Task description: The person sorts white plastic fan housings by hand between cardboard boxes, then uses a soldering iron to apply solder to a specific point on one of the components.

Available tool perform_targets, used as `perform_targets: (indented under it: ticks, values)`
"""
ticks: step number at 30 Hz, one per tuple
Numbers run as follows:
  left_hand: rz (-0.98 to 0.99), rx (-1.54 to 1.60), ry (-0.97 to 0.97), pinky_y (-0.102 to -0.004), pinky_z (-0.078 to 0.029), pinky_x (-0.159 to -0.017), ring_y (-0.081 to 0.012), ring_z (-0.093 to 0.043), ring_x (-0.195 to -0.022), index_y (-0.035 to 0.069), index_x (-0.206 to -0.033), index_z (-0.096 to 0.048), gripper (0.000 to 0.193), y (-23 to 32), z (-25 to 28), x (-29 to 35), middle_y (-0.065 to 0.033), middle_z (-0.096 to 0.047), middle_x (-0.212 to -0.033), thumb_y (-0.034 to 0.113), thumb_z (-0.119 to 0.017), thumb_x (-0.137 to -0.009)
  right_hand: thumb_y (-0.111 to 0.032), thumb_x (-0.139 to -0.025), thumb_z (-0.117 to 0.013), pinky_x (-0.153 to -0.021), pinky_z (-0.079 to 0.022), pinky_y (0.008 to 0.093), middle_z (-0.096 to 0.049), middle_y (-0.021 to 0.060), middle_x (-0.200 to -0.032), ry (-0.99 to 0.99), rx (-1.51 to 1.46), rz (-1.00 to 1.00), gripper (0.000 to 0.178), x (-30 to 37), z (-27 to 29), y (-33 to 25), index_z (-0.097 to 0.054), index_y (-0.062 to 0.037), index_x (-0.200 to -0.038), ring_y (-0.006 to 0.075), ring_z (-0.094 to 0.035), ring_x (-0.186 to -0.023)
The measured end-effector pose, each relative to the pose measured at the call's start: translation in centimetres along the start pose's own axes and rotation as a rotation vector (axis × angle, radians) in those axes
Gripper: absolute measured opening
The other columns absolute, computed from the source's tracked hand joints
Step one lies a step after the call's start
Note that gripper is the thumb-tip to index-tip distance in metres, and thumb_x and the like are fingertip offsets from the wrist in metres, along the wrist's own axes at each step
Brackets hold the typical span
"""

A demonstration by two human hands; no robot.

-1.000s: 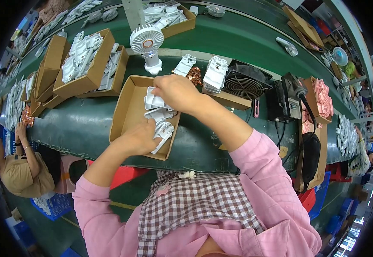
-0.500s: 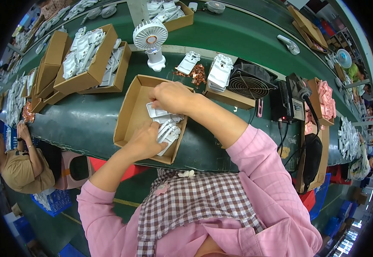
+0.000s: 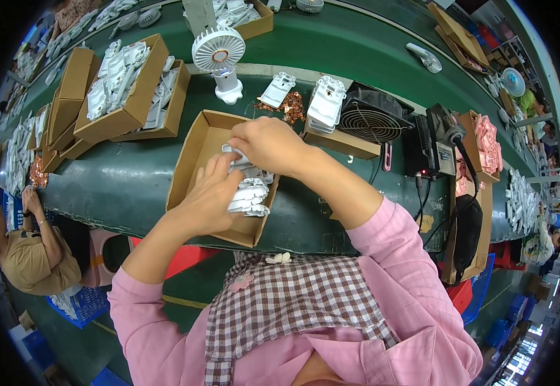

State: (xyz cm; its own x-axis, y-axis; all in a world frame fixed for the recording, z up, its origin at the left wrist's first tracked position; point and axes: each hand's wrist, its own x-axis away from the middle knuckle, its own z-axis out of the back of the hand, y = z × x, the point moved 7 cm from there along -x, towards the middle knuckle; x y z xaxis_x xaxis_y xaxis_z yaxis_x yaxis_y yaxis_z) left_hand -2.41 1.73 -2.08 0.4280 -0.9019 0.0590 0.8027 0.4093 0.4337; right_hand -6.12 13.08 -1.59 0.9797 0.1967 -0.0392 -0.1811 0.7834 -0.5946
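Inside an open cardboard box (image 3: 183,164) on the bench lie several white plastic shells (image 3: 252,197), stacked toward its right side. My right hand (image 3: 268,147) comes over the box's right wall, its fingers closed on a white plastic shell (image 3: 231,152) that shows only in part. Lower and to the left, my left hand (image 3: 206,198) reaches across the box with fingers stretched out and apart, against the left edge of the stack. The fingers hide part of the shells beneath.
Boxes of white parts (image 3: 122,80) stand at the left. Beyond my box are a white handheld fan (image 3: 221,61), copper-coloured pieces (image 3: 291,108) and a stack of white shells (image 3: 326,103). A black fan (image 3: 373,119) and a corded black device (image 3: 421,151) stand at the right.
My left hand has shifted up and left, its fingers stretching out over the shells. The shells in the box now lie more level. My right hand stays near the upper shell.
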Motion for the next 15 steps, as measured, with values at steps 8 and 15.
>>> perform_targets:
  ticks: [8,15]
  values:
    - [0.014,0.089,-0.086,-0.046,-0.029,-0.098,-0.0374,-0.036,-0.121,-0.002,-0.116,-0.041,0.064,-1.1,-1.8,0.1,-0.0212,-0.039,-0.126,0.014,-0.078,-0.066,-0.015,-0.084,-0.063,-0.057,-0.045,0.0317,-0.051,0.0069,-0.073,0.496,-0.227,-0.138,0.027,7.0,2.0,1.1,-0.057,-0.0038,-0.108,0.0197,-0.053,-0.061]
    - [0.045,0.013,-0.003,-0.0451,-0.035,-0.091,-0.0377,-0.042,-0.11,-0.002,-0.127,-0.035,0.077,-0.3,-1.6,0.0,-0.0196,-0.041,-0.118,0.005,-0.075,-0.061,-0.026,-0.084,-0.061,-0.063,-0.048,0.043,-0.059,0.012,-0.076,0.409,-0.216,-0.422,0.05,8.6,-0.2,3.9,-0.042,-0.0049,-0.126,0.0327,-0.061,-0.069]
